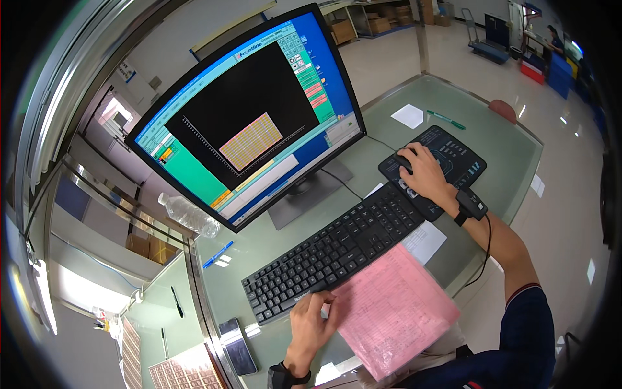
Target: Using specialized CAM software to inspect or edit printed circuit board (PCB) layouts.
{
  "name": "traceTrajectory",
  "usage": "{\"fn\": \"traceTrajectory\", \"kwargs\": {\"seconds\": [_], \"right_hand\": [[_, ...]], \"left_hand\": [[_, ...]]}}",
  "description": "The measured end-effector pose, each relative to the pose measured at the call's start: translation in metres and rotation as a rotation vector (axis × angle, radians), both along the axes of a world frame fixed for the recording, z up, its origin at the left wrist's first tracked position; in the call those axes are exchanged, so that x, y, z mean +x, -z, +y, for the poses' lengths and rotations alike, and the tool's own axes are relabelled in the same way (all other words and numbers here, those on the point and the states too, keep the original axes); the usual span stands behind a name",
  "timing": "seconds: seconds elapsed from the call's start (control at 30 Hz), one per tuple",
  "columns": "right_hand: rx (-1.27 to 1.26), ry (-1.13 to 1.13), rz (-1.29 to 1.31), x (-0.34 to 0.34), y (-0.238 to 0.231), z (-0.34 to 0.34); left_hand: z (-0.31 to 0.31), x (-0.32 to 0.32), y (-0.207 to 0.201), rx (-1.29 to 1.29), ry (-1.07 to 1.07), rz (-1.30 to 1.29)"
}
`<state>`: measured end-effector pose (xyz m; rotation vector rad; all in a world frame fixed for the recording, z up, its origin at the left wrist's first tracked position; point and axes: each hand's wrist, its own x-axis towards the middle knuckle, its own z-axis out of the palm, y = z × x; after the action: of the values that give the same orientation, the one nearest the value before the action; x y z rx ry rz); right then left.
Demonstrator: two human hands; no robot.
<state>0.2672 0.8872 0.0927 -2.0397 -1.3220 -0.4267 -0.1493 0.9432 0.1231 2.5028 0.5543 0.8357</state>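
My right hand (424,170) is closed over a dark computer mouse (404,155) on a black printed mouse pad (463,152). Most of the mouse is hidden under the palm and fingers. At the near edge of a black keyboard (337,246), my left hand (313,326) rests with its fingers bent and its thumb apart, no object seen in it. Beside that thumb lies a pink sheet with a printed grid and handwriting (398,305), in what looks like a clear sleeve. A monitor (249,117) behind the keyboard shows a yellow grid panel on black.
A clear plastic bottle (189,214) stands left of the monitor, near a blue pen (218,255). A phone (238,347) lies left of my left hand. White paper (407,117) and a green marker (445,120) lie beyond the mouse pad. A cable hangs from my right wrist device (472,204).
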Motion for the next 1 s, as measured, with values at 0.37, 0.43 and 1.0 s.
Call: {"fn": "traceTrajectory", "kwargs": {"seconds": [0.37,0.43,1.0], "right_hand": [[0.002,0.011,-0.003,-0.0011,-0.0011,-0.0002],[0.003,0.002,-0.001,-0.0012,0.0,0.001],[0.009,-0.006,0.002,-0.0009,-0.0012,0.0006]], "left_hand": [[-0.0017,0.0002,-0.0028,0.006,-0.009,0.046],[-0.0014,-0.0006,-0.0024,0.007,-0.013,0.048],[0.0007,0.0003,0.0009,0.008,0.006,0.004]]}}
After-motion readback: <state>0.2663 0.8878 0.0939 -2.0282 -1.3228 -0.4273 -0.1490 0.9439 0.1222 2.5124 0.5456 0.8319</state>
